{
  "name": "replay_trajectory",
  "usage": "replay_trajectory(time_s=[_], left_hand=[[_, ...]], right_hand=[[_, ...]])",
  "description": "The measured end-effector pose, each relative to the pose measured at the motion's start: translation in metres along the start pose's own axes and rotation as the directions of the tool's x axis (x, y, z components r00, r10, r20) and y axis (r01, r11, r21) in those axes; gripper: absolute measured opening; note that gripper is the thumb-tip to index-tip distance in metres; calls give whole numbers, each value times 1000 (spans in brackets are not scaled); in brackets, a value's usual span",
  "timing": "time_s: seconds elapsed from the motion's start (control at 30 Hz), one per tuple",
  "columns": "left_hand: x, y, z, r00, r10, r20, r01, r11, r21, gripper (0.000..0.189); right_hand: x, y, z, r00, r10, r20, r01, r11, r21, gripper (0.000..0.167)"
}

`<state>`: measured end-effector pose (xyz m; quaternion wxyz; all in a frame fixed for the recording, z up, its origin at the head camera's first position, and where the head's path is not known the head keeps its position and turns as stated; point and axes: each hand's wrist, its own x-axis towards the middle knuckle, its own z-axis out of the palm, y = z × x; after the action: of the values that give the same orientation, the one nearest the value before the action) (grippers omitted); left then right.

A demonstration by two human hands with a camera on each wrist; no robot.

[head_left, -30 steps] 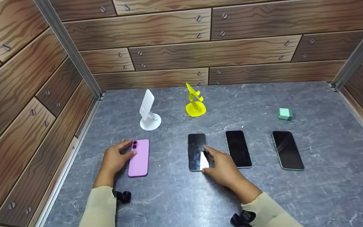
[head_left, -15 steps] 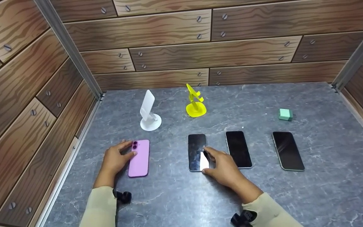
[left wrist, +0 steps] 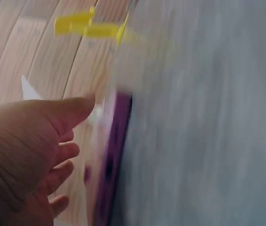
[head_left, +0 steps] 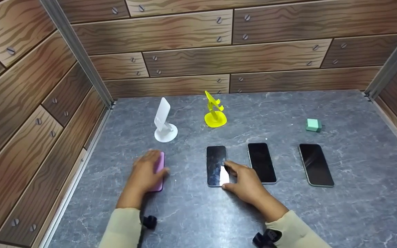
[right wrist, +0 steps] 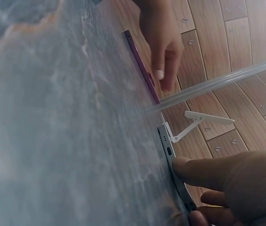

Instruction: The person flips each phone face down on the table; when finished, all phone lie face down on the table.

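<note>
My left hand [head_left: 144,177] is over a purple phone [head_left: 161,160] lying back up on the grey table, hiding most of it. In the left wrist view the fingers and thumb are loosely bent beside the phone's edge, with nothing held. A black-screened phone [head_left: 215,160] lies screen up near the table's middle. My right hand [head_left: 248,182] holds its right edge and lower corner between thumb and fingers. The right wrist view shows the right thumb [right wrist: 184,165] against the phone's bottom edge, close to the charging port.
A second dark phone [head_left: 262,162] lies just right of the right hand, and a third one [head_left: 316,164] farther right. Behind stand a white phone stand [head_left: 165,127] and a yellow phone stand [head_left: 215,115]. A green charger plug [head_left: 313,125] is at back right.
My left hand has shifted right from the purple phone's left edge to over it, blurred by motion. My right hand and the other phones stay where they were.
</note>
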<state>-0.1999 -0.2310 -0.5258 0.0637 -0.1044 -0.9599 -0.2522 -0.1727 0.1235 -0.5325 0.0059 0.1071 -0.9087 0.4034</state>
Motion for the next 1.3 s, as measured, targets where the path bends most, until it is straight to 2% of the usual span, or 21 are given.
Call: replay_trajectory(time_s=[0.07,0.2,0.33,0.5,0.73,0.97,1.1,1.3], left_hand=[[1,14,5,998,50,30,-49,999,-17,78],[3,41,16,989,104,109,-99,994,-55,88],[6,62,27,974,124,190,-109,990,-89,96],[9,78,40,953,132,273,-106,988,-108,101],[13,89,54,937,158,312,-131,986,-104,93],[16,93,55,929,210,306,-188,977,-101,84],[17,93,55,926,216,308,-196,976,-96,83],[17,93,56,930,204,307,-190,979,-76,80]], right_hand=[[0,0,0,1000,3,1,-3,1000,-3,76],[-1,-1,-1,1000,14,7,-14,1000,-8,75],[-1,-3,-2,1000,22,8,-22,1000,-8,74],[-2,-3,-1,1000,27,7,-27,999,-19,74],[-1,-4,0,1000,14,0,-14,1000,-6,73],[0,-8,-1,1000,20,0,-20,1000,17,69],[0,-9,-2,998,56,15,-58,992,109,66],[0,-9,0,994,102,26,-105,952,288,61]])
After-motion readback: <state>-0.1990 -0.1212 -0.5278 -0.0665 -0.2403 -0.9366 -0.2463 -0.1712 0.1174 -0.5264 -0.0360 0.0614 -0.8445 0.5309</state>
